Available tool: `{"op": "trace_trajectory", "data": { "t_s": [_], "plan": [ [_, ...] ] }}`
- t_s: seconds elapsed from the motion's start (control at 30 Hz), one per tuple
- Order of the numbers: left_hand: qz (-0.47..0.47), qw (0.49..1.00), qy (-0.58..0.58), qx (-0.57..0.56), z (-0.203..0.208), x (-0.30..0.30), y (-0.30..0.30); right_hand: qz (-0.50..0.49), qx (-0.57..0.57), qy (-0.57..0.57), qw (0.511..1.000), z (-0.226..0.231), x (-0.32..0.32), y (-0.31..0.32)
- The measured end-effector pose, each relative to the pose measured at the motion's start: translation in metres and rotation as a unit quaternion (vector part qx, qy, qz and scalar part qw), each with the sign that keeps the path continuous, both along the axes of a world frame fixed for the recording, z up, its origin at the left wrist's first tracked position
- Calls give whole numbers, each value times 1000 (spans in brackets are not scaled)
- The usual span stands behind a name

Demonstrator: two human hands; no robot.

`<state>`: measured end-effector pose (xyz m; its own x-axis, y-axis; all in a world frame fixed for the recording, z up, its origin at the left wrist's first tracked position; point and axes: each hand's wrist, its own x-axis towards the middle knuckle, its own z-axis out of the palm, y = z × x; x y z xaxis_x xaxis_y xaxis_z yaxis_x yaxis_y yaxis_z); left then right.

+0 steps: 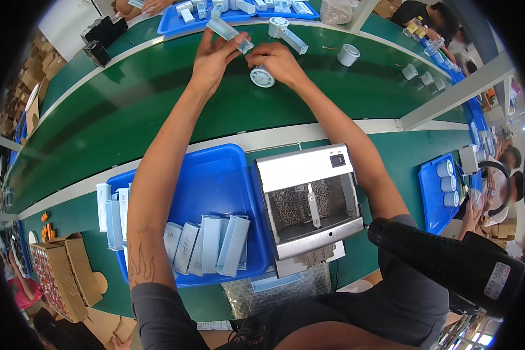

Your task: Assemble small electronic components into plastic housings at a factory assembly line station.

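My left hand is raised over the green conveyor belt, its fingers closed round a pale blue, see-through plastic rectangular housing, which is tilted. Close to the lower end of that housing, my right hand has its fingertips pressed together; what they pinch, if anything, is too small to make out. Just below the right fingers is a round, pale blue, slotted plastic part; whether the hand touches it I cannot tell. Beyond the right hand lies a round part with a long rectangular arm on the belt.
A blue tray with several pale blue housings lies below my left arm. Beside it stands a silver screw feeder. A black powered screwdriver juts in at right. Several round parts sit on the conveyor belt. Co-workers sit at right.
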<state>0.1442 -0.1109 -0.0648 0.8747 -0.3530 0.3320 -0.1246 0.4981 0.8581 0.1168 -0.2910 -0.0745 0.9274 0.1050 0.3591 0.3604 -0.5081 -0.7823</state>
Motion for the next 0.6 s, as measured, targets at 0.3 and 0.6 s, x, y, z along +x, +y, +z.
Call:
{"op": "trace_trajectory", "data": {
  "t_s": [0.3, 0.6],
  "plan": [
    [11, 998, -48, 40, -11, 8, -1, 39, -11, 45, 998, 2, 1, -4],
    [48, 975, -120, 182, -14, -4, -12, 22, -24, -60, 998, 35, -5, -21]
  ]
}}
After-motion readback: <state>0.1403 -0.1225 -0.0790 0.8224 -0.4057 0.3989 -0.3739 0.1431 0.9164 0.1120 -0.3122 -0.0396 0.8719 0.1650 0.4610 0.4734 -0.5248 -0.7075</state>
